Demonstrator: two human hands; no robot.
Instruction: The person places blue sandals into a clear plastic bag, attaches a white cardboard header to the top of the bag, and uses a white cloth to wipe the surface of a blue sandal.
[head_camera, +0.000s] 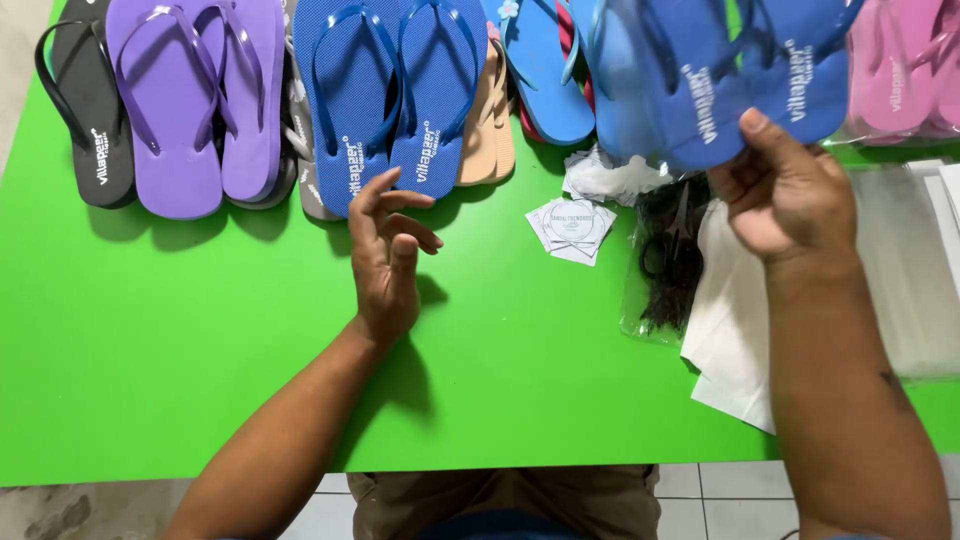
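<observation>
Blue flip-flops (700, 90), wrapped in clear plastic, hang from right hand (790, 195).

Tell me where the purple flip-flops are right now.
The purple flip-flops lie at the far left of the green table, between a black flip-flop and the dark blue pair.
</observation>
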